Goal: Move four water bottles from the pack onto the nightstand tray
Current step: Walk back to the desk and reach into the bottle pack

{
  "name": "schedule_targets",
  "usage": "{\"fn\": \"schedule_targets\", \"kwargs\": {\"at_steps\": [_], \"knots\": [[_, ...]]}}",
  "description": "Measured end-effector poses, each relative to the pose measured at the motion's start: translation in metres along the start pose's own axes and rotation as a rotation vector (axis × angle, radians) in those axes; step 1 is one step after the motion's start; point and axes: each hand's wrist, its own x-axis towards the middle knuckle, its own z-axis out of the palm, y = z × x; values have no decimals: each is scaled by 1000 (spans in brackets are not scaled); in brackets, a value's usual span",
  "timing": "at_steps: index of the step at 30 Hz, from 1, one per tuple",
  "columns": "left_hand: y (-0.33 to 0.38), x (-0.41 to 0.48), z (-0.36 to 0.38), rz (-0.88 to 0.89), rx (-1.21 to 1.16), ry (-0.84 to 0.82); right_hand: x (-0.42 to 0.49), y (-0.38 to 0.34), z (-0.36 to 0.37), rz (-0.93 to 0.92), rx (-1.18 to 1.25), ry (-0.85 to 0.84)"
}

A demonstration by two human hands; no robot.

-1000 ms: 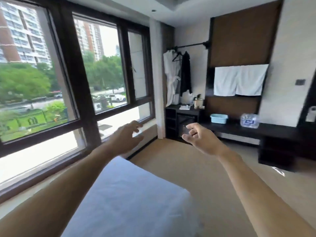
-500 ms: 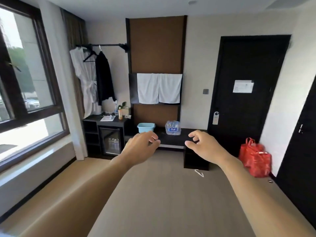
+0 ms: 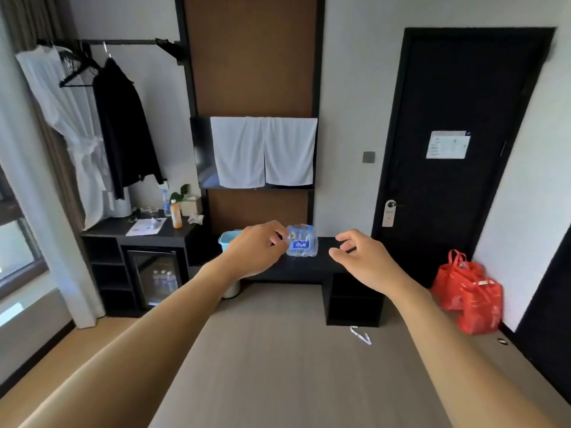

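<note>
A shrink-wrapped pack of water bottles (image 3: pixel 302 242) with a blue label stands on a low black bench (image 3: pixel 306 267) against the far wall, across the room. My left hand (image 3: pixel 256 250) and my right hand (image 3: pixel 363 257) are stretched out in front of me, fingers loosely curled and apart, holding nothing. Both hands are well short of the pack; the left hand only overlaps its left edge in the picture. No nightstand or tray is in view.
A light blue bin (image 3: pixel 228 239) sits left of the pack, partly behind my left hand. A black cabinet with a mini fridge (image 3: pixel 154 273) stands at left under hanging robes. Two red bags (image 3: pixel 469 291) lie by the black door (image 3: pixel 457 149). Carpet floor stretches between.
The view has swung right, from the window and bed to the far wall, and moved nearer the bench. The pack looks bigger and sits between my raised hands.
</note>
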Motion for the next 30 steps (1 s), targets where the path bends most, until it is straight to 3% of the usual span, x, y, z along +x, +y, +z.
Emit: {"fn": "schedule_targets", "kwargs": {"at_steps": [10,17,23,30], "knots": [[-157,293,89,-41,-40,7,325,111,73,24,41,53],[-240,523,112,-90,-126,28,570,154,102,9,75,74],[-331,679,155,-109,-133,-59,734,207,146,62,69,70],[-476,867,261,-98,-204,-208,922,311,243,176,72,46]]}}
